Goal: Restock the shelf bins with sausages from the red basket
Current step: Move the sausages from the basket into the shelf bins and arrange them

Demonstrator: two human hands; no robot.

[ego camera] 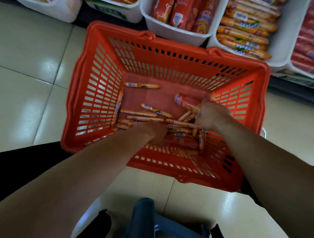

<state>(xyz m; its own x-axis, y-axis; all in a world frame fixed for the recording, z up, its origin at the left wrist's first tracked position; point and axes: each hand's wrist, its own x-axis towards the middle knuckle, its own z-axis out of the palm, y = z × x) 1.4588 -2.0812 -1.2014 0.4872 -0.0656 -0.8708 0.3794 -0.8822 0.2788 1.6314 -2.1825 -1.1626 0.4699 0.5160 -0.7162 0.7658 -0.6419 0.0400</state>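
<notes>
Both arms reach down into red basket (91, 104) on floor. Right hand (213, 114) curled round thick red sausage (187, 103). Left hand (154, 132) back-up over pile of thin sausages (145, 116); blurred, grip unclear. Stocked white bins (175, 34) just beyond basket.

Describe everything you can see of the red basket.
The red basket is a rectangular plastic basket with slotted walls, a solid bottom and a thick rim bearing handle hinges. It stands upright on the tiled floor, its far side close to the white bins. On its bottom lie thin sausages, mostly toward the near side. Both hands reach inside: the right hand grips a thick sausage, the left hand is down among the thin ones, too blurred to read.
</notes>
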